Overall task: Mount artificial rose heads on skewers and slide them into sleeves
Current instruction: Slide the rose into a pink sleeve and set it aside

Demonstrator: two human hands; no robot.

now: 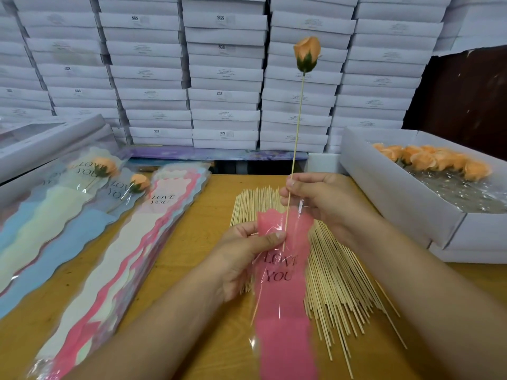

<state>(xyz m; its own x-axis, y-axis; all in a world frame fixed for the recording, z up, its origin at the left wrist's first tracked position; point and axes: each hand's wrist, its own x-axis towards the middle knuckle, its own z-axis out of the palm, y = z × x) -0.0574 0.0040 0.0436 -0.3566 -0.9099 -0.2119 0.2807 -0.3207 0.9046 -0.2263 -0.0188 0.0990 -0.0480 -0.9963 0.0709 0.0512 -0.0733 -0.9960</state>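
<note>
The orange rose head [307, 54] sits atop a thin wooden skewer [297, 124], light, whippy and probably top-heavy, so it is best held low on the stick. The right hand [318, 198] pinches it there, its tip entering the pink "LOVE YOU" sleeve [282, 286]. The left hand [247, 259] pinches the limp, slippery film's mouth over the loose skewers [340, 270] mid-table [197, 242].

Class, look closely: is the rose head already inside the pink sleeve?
No: the rose head stands high above the pink sleeve, only the skewer tip entering.

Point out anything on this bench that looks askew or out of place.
Little stands out. The loose skewers lie fanned, a few strays splayed off to the right. One stray skewer rests at the foot of the stacked boxes.
</note>
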